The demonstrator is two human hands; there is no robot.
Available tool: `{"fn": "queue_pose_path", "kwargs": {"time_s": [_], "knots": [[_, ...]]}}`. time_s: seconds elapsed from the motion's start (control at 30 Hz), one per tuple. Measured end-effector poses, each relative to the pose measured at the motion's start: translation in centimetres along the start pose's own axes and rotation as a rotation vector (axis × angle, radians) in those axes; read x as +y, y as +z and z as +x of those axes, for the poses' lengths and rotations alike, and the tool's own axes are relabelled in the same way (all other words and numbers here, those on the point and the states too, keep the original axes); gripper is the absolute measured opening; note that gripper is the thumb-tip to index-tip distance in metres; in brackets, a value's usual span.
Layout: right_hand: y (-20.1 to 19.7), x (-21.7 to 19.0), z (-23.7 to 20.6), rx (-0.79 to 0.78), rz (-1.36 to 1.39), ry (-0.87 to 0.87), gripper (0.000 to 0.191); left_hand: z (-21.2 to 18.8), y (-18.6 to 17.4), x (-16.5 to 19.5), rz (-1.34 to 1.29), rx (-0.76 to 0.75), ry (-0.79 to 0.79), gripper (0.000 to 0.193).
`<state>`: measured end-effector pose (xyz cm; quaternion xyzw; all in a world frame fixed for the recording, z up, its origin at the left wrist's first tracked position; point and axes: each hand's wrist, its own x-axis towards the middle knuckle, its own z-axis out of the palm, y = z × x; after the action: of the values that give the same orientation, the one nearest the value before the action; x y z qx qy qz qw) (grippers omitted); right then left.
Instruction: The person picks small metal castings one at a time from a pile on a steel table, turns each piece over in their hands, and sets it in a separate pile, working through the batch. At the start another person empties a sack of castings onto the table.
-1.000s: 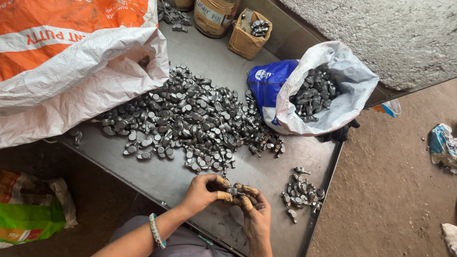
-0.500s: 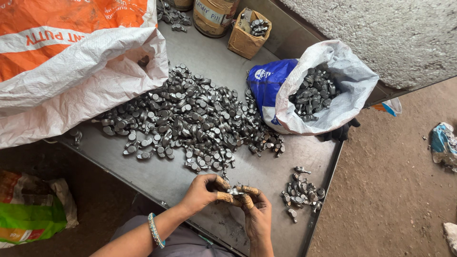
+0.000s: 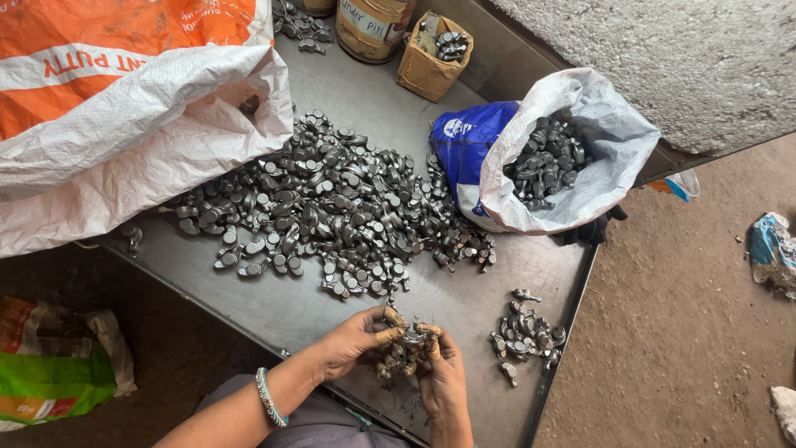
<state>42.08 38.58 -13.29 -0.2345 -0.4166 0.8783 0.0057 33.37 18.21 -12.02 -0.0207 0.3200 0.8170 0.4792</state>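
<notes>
Head view: both hands' fingers point(image 3: 390, 335) pinched shut on small metal part point(image 3: 411, 335).

Dull grey metal parts point(image 3: 332, 207) heaped on a smooth, matt steel tray point(image 3: 464, 299); woven plastic sack point(image 3: 124, 141), rough and crinkled; worn cardboard box point(image 3: 431, 62).

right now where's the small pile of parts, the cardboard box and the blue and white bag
small pile of parts point(image 3: 526, 338), head view, middle of the heap
cardboard box point(image 3: 424, 73), head view, front wall
blue and white bag point(image 3: 469, 137), head view, blue side
</notes>
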Motion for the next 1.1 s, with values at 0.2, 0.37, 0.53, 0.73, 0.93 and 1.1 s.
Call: {"fn": "queue_pose_path", "kwargs": {"time_s": [0.2, 0.37, 0.53, 0.73, 0.93, 1.1], "knots": [[0.2, 0.4, 0.3, 0.029, 0.029, 0.052, 0.02, 0.1, -0.5, -0.4, -0.028, -0.039, -0.057, 0.027], [0.0, 0.9, 0.6, 0.072, 0.107, 0.09, 0.02, 0.5, -0.9, -1.1, -0.095, -0.022, -0.075, 0.026], [0.3, 1.3, 0.6, 0.131, 0.108, 0.078, 0.023, 0.9, -0.5, -1.8, -0.077, 0.062, -0.082, 0.023], [0.2, 1.4, 0.5, 0.163, 0.055, 0.057, 0.023, 0.7, 0.2, -1.8, -0.077, 0.123, -0.113, 0.02], [-0.5, 1.4, 0.5, 0.143, 0.032, -0.031, 0.015, 0.5, 0.3, -1.4, -0.079, 0.119, -0.092, 0.02], [-0.8, 0.1, 0.6, 0.02, -0.067, -0.133, 0.014, 0.4, 0.2, -1.0, -0.088, 0.153, -0.015, 0.02]]}}
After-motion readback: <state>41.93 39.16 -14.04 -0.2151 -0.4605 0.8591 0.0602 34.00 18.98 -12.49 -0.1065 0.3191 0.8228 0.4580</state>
